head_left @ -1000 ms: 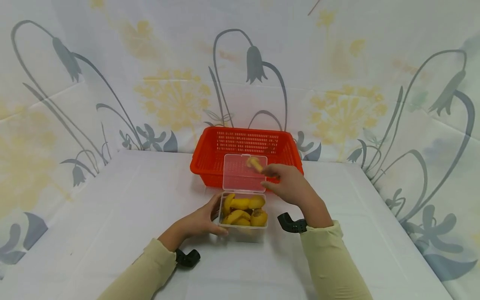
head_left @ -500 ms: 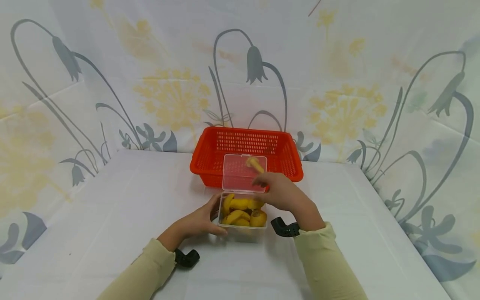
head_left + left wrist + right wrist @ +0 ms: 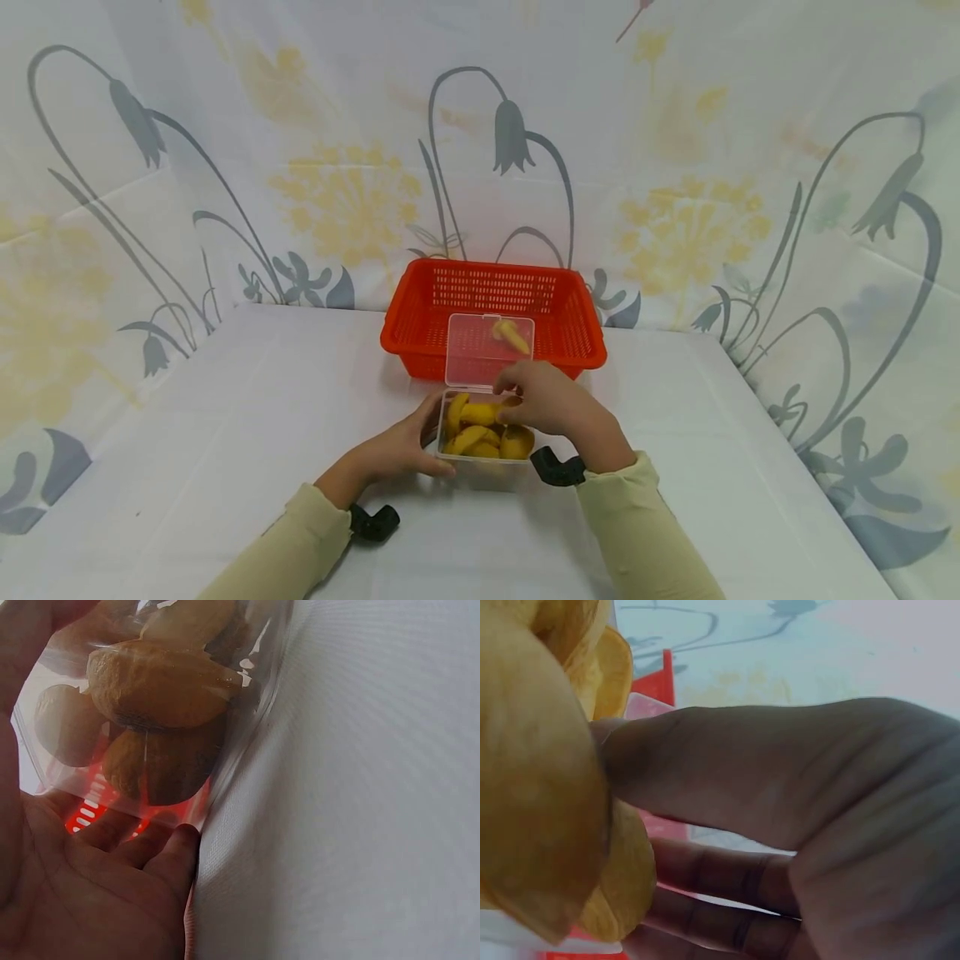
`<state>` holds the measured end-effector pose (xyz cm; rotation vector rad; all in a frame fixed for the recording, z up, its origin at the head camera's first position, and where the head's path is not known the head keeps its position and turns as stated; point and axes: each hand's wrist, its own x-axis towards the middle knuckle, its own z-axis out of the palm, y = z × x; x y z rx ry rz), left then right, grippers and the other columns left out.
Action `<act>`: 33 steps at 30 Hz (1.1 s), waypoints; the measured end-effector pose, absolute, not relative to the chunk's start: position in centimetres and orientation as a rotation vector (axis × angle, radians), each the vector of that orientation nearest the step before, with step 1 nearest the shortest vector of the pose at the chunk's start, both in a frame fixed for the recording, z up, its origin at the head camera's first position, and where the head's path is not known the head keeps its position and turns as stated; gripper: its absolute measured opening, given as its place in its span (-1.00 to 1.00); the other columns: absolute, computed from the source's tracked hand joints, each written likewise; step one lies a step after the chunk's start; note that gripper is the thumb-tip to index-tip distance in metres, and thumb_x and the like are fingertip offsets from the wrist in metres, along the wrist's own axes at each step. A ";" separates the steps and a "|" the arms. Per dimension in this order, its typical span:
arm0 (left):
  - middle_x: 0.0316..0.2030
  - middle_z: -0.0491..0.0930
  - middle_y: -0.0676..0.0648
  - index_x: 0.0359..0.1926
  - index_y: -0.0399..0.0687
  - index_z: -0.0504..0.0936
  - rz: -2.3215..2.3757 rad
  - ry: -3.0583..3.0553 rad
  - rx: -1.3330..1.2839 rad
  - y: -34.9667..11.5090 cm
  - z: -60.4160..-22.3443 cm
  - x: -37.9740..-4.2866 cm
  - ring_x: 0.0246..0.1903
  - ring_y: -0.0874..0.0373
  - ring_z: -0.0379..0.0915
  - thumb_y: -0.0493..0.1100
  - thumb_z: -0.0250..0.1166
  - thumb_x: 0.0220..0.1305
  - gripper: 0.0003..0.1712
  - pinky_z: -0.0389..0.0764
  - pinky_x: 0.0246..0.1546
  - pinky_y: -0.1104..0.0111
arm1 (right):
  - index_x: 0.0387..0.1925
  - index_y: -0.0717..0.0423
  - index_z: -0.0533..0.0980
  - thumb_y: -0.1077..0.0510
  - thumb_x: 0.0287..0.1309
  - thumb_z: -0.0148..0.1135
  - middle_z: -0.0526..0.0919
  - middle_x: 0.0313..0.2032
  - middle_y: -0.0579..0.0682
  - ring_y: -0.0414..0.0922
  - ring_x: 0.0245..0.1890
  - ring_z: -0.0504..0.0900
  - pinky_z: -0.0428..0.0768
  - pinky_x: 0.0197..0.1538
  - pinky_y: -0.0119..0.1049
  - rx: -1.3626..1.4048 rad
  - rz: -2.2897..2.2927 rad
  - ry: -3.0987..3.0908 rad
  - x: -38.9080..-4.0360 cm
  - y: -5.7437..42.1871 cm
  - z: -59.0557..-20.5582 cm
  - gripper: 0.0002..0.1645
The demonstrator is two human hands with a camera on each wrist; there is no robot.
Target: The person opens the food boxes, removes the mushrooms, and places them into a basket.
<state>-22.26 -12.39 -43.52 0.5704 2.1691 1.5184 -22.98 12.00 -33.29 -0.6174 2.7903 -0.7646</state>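
Tipping risk: clear container point(image 3: 487, 477) could rock if the left hand point(image 3: 401, 450) slackens while the right hand point(image 3: 553, 404) pulls.
Yellow mushrooms point(image 3: 474, 437): crowded inside the container; a neighbour may snag and spill out.
Right hand: thumb and fingers slightly parted, pinching the back-right mushroom point(image 3: 630, 877); firmness cannot be told.
Left hand: curved wide round the container's left side, holding it.
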 end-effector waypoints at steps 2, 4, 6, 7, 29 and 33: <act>0.50 -0.06 0.14 0.46 0.46 -0.15 1.523 2.168 0.571 -12.4 -43.6 -22.3 0.52 0.03 -0.16 -0.07 0.58 -0.12 0.31 0.09 0.47 0.05 | -0.16 0.01 0.63 0.08 -0.01 0.48 0.65 -0.28 -0.11 -0.13 -0.31 0.54 0.66 -0.30 -0.34 -0.616 -0.743 2.798 -22.8 11.8 -33.2 -0.68; 0.50 -0.06 0.13 0.46 0.46 -0.14 1.530 2.165 0.572 -12.4 -43.7 -22.3 0.52 0.03 -0.16 -0.08 0.58 -0.13 0.31 0.08 0.47 0.04 | -0.19 0.01 0.63 0.07 -0.02 0.49 0.65 -0.28 -0.09 -0.12 -0.34 0.54 0.65 -0.33 -0.35 -0.602 -0.718 2.803 -22.7 11.6 -33.2 -0.68; 0.51 -0.06 0.13 0.46 0.46 -0.14 1.534 2.160 0.571 -12.4 -43.8 -22.2 0.52 0.02 -0.16 -0.09 0.59 -0.13 0.31 0.08 0.47 0.04 | -0.20 0.02 0.62 0.05 -0.05 0.50 0.65 -0.28 -0.09 -0.13 -0.35 0.53 0.65 -0.34 -0.37 -0.588 -0.682 2.814 -22.5 11.4 -33.2 -0.67; 0.51 -0.06 0.13 0.47 0.46 -0.14 1.534 2.159 0.570 -12.4 -43.9 -22.2 0.52 0.02 -0.16 -0.08 0.59 -0.14 0.32 0.09 0.47 0.04 | -0.22 0.03 0.62 0.05 -0.06 0.51 0.65 -0.30 -0.08 -0.13 -0.35 0.53 0.65 -0.35 -0.37 -0.584 -0.664 2.821 -22.4 11.3 -33.2 -0.66; 0.50 -0.06 0.14 0.45 0.50 -0.13 1.546 2.148 0.625 -12.5 -43.8 -22.4 0.53 0.03 -0.18 -0.07 0.58 -0.12 0.29 0.07 0.47 0.03 | -0.35 0.10 0.69 0.17 -0.04 0.46 0.56 -0.52 -0.11 -0.14 -0.44 0.48 0.57 -0.42 -0.40 -0.687 -0.580 2.916 -21.8 10.7 -33.0 -0.84; 0.48 -0.03 0.16 0.44 0.54 -0.11 1.540 2.148 0.636 -12.4 -43.8 -22.5 0.52 0.05 -0.15 -0.08 0.57 -0.11 0.27 0.07 0.47 0.04 | -0.33 0.10 0.69 0.20 -0.04 0.44 0.55 -0.48 -0.12 -0.15 -0.42 0.48 0.57 -0.39 -0.40 -0.727 -0.572 2.915 -21.7 11.0 -32.9 -0.84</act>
